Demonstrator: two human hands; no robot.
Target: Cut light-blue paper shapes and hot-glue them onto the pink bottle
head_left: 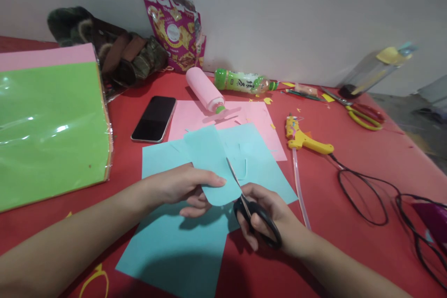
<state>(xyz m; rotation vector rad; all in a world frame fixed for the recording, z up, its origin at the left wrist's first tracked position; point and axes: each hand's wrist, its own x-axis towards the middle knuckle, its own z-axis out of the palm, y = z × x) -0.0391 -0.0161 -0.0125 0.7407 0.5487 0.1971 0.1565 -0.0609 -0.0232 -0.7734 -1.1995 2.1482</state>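
Note:
My left hand (192,186) pinches a light-blue piece of paper (209,153) between thumb and fingers. The piece has a rounded near end and is held above larger light-blue sheets (181,247) on the table. In my right hand (268,214) is a pair of black-handled scissors (256,219), with my fingers through the loops. Its blades point away from me and lie along the right edge of the held piece. Thin blue offcuts (244,170) rest on the sheet behind the blades. Beneath lies a pink sheet (275,144).
A phone (154,119), a pink-wrapped bottle (205,88) and a green-labelled bottle (240,81) lie beyond the paper. To the right are a yellow glue gun (307,142) with a looping black cable (366,179) and other scissors (359,114). Wrapped coloured paper (52,135) is at left.

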